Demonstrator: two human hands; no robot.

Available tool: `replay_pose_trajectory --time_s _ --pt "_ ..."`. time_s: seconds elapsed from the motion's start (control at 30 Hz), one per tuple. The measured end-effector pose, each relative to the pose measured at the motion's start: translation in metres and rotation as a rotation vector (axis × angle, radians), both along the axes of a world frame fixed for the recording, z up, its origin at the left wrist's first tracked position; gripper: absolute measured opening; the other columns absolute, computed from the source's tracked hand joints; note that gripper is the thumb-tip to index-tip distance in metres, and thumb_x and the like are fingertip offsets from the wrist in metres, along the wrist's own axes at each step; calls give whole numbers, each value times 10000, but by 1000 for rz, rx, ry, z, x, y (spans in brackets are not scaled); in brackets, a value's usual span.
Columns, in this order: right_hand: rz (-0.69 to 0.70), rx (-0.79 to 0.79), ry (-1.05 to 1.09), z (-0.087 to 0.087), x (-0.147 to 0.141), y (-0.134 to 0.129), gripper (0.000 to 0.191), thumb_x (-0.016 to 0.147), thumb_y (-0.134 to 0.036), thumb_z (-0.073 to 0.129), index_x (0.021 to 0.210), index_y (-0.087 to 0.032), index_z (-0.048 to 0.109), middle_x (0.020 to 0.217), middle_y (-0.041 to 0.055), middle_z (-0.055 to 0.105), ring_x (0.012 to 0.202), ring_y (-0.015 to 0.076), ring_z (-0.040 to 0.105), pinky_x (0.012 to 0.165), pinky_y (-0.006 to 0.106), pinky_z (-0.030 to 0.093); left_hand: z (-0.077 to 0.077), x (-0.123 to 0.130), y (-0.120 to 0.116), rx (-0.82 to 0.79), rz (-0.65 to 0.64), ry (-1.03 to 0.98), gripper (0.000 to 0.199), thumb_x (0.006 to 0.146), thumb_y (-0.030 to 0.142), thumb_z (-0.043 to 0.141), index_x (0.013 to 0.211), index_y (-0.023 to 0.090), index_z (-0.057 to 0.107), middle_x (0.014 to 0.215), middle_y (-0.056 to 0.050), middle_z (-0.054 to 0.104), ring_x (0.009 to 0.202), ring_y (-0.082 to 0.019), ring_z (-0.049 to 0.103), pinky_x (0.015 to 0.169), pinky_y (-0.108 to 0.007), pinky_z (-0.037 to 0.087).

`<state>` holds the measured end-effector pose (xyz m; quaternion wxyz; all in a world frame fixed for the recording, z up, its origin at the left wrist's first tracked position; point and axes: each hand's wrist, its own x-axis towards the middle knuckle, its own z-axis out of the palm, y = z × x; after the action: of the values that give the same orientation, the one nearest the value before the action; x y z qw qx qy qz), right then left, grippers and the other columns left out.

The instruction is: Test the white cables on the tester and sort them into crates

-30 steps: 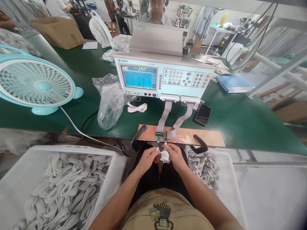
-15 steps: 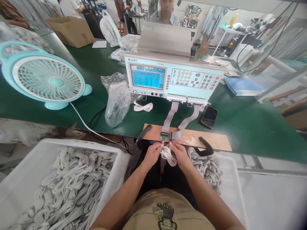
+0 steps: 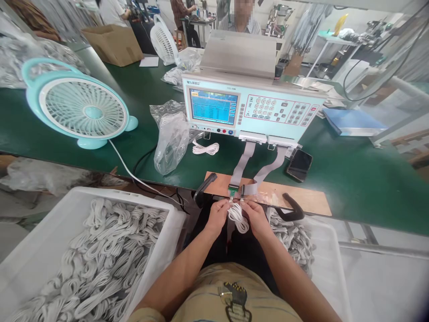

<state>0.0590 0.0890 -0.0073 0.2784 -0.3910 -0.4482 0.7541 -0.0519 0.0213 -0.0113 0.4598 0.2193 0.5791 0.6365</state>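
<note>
A coiled white cable (image 3: 238, 218) hangs between my two hands at the table's front edge. My left hand (image 3: 217, 215) pinches one cable end at a small green circuit board (image 3: 232, 189). Beside it my right hand (image 3: 256, 217) pinches the other end, just below a dark connector (image 3: 243, 191). The fingers cover most of both plugs, so how deep they sit cannot be made out. Grey ribbon cables (image 3: 241, 163) run from these sockets to a white tester (image 3: 281, 109) with a lit blue screen (image 3: 213, 106).
A wooden strip (image 3: 301, 198) with black clamps (image 3: 205, 189) lies along the edge. White bins (image 3: 82, 195) of coiled cables flank my legs. On the green table are a fan (image 3: 83, 107), a phone (image 3: 299, 165), a plastic bag (image 3: 170, 143) and another coiled cable (image 3: 205, 148). A person sits opposite.
The whole view has shifted, so things sit slightly further right in the picture. Large lettering on the tester's screen has gone. Both hands stay at the sockets with the cable.
</note>
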Motion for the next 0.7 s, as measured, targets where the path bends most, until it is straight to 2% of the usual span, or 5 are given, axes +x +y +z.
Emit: replay_pose_trajectory --time_s 0.23,0.4,0.53,0.63,0.7 --pt "-28 -6 -4 -5 0 1 250 646 -400 720 725 -165 682 626 1 622 538 116 513 557 246 413 -10 1 3 -12 -2 167 348 741 452 541 596 139 587 542 16 493 559 -115 440 557 -224 358" --pt "-115 -35 -73 -11 -1 2 290 589 -381 762 756 -160 673 686 9 632 545 111 534 518 229 440 26 -15 -30 -17 47 443 312 802 389 488 646 153 618 627 -10 569 648 -139 508 653 -239 391" --pt "-138 -54 -95 -9 -4 3 295 546 -351 787 731 -153 670 724 19 633 576 111 545 506 213 449 53 -76 -96 -52 256 735 229 835 317 458 808 181 640 845 -53 631 828 -171 551 802 -265 388" --pt "-162 -67 -137 -6 -4 2 302 509 -346 796 720 -166 677 724 25 642 587 124 555 491 214 451 33 -141 -150 -432 572 860 232 856 263 398 744 174 581 744 -46 592 744 -164 533 763 -269 391" --pt "-180 -60 -151 -7 -4 2 300 509 -355 788 730 -183 680 711 23 642 578 135 560 473 224 451 9 -175 -175 -642 589 899 175 833 202 415 741 157 557 731 -55 575 750 -180 520 772 -289 381"
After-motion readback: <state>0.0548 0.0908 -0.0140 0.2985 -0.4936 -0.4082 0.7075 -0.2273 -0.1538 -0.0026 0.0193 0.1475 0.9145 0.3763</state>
